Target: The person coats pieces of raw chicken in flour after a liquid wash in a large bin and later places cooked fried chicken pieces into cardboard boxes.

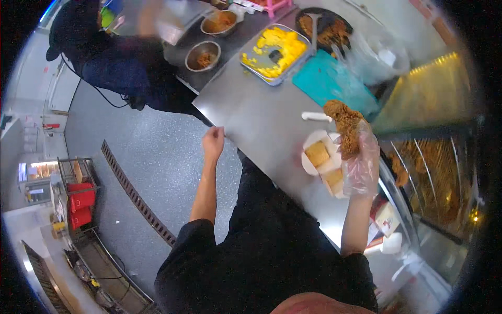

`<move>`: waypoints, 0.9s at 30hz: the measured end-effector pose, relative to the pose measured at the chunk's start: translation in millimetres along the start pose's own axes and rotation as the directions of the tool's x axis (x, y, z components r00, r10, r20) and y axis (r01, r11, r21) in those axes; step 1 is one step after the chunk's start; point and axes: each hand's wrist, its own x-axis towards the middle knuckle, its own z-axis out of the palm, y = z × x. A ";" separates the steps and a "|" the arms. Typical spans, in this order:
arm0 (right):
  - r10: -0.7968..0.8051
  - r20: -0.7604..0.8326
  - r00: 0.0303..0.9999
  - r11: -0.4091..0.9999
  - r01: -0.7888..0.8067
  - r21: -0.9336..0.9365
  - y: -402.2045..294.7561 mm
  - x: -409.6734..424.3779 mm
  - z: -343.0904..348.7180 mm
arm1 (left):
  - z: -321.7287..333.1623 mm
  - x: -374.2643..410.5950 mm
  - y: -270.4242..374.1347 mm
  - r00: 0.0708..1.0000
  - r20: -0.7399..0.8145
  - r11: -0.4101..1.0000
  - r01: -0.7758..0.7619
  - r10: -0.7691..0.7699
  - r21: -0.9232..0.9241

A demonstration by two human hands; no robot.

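Note:
In my right hand (362,168), which wears a clear plastic glove, is a large piece of breaded fried chicken (342,121). It is held above the steel counter (255,114). Below and left of that hand lies an open white carton (310,165) with a golden-brown square slice (317,154) in it. A second similar slice (334,177) sits beside it, partly covered by the glove. A white handle (315,116) pokes out behind the chicken; its other end is hidden. My bare left hand (213,142) is curled at the counter's edge, with nothing visible in it.
A metal tray of yellow food, perhaps egg (288,43), stands beyond a teal cutting board (329,80). Two metal bowls (203,56) sit further left near a co-worker in dark clothes (117,66). On the right, a lit glass cabinet (431,176) borders the counter.

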 end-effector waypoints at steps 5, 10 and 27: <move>0.081 0.095 0.992 0.985 -0.094 0.143 16.2 97.2 88.0 | 7.7 122.5 -22.5 0.986 -0.030 0.984 -0.165 0.167 0.060; 0.084 0.123 0.989 0.996 -0.078 -0.051 77.8 228.0 175.7 | 25.0 178.5 -54.6 0.965 -0.002 0.956 -0.258 0.261 0.140; 0.186 0.226 0.956 0.961 -0.225 0.158 158.2 401.6 327.8 | 25.6 190.3 -65.5 0.957 0.161 0.958 -0.262 0.241 0.121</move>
